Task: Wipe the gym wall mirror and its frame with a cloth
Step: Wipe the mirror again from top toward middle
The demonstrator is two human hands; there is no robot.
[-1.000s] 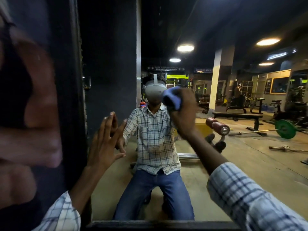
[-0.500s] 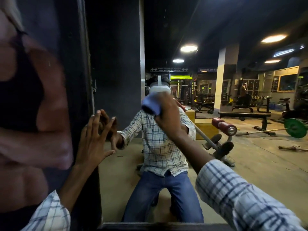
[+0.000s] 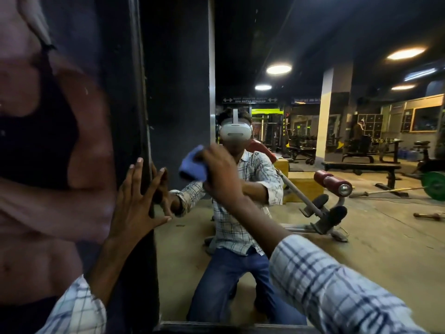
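Observation:
The wall mirror [image 3: 337, 237] fills the middle and right of the view, bordered by a dark frame [image 3: 137, 116] on its left and along the bottom. My right hand [image 3: 222, 175] grips a bunched blue cloth [image 3: 192, 166] and holds it against the glass, left of centre. My left hand [image 3: 136, 201] rests flat with spread fingers on the left frame, its fingertips reaching the edge of the glass. The mirror reflects me kneeling in a checked shirt and jeans with a white headset.
A large poster of a torso [image 3: 48, 153] covers the wall left of the frame. The reflection shows a gym floor with a bench with red roller pads [image 3: 333, 184], a barbell with a green plate [image 3: 434, 185], a pillar and ceiling lights.
My right hand has swept the cloth leftward and slightly down across the glass, toward the left frame. My left hand has stayed pressed flat on the frame.

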